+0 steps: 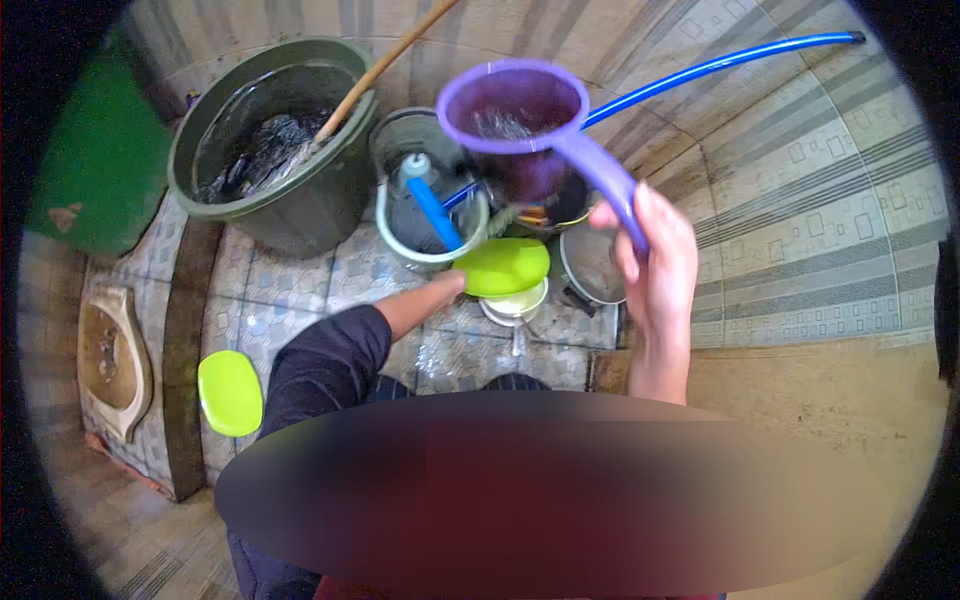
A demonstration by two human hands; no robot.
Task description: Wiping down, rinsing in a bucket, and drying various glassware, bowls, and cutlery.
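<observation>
My right hand (pixel 662 240) is wrapped round the handle of a purple water dipper (pixel 590 165), raised above the things on the floor, with what looks like water in its bowl. My left hand (pixel 450 288) reaches forward and grips the near left edge of a lime-green plate (pixel 505 265), its fingers mostly hidden by the plate. Under the plate a small white bowl (pixel 520 308) shows in part. A grey pot (pixel 590 262) with a dark handle stands right of the plate. Left of the dipper, a pale bucket (pixel 430 255) holds a blue-handled thing (pixel 435 213).
A big dark green tub (pixel 320 215) of water with a wooden stick (pixel 385 65) stands far left. A squat toilet (pixel 142 365) sits on a raised step at left. Another lime-green plate (pixel 230 393) lies on the tiled floor. A blue hose (pixel 720 68) crosses the right wall.
</observation>
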